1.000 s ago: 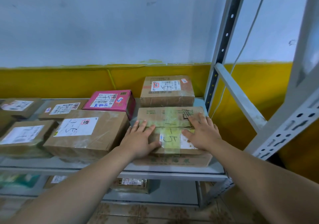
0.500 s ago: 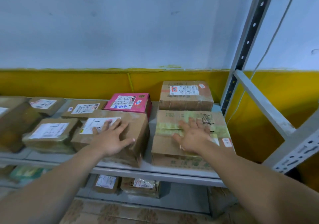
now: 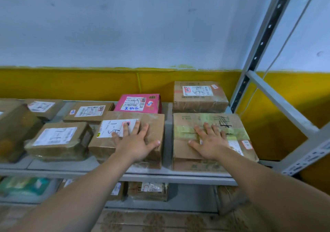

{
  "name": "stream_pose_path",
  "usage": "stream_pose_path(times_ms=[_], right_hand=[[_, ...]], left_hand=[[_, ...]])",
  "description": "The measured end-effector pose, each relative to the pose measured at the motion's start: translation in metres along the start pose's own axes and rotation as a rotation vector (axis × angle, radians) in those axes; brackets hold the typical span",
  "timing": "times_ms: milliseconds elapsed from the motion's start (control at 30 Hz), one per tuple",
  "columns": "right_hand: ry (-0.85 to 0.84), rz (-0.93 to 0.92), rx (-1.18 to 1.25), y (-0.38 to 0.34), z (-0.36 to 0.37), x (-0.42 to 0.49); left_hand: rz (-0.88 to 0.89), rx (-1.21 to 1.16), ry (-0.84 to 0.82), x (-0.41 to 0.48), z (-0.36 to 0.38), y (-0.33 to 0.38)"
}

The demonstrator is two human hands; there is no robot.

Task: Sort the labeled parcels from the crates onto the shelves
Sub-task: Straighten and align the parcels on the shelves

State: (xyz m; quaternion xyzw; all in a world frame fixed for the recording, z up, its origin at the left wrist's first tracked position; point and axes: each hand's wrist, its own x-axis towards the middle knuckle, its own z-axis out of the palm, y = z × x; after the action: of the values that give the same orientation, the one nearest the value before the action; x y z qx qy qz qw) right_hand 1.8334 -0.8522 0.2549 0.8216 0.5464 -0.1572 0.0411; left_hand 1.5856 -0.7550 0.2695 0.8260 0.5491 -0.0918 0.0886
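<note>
Parcels, grey shelf: my left hand flat, fingers spread, on the "1-5" box; my right hand flat, spread, on the taped box beside it. Behind: pink box, another brown box.

Soft, even light (faint shadows), slight blur, wide-angle bending at edges.
</note>
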Motion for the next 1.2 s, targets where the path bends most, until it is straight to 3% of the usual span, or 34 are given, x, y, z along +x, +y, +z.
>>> stream_pose_path(times_ms=[200,533,933,1200], right_hand=[[0.002,0.030,0.014,-0.008,-0.020,0.004],[0.213,0.103,0.124,-0.029,-0.066,0.029],[0.168,0.033,0.037,-0.037,-0.088,0.150],[0.103,0.086,-0.005,-0.043,-0.078,0.186]], left_hand=[[0.050,-0.046,-0.018,0.006,-0.012,-0.011],[0.111,-0.157,0.030,0.060,-0.032,-0.050],[-0.013,-0.131,0.022,0.164,-0.062,-0.047],[0.019,-0.064,-0.159,0.222,-0.054,-0.048]])
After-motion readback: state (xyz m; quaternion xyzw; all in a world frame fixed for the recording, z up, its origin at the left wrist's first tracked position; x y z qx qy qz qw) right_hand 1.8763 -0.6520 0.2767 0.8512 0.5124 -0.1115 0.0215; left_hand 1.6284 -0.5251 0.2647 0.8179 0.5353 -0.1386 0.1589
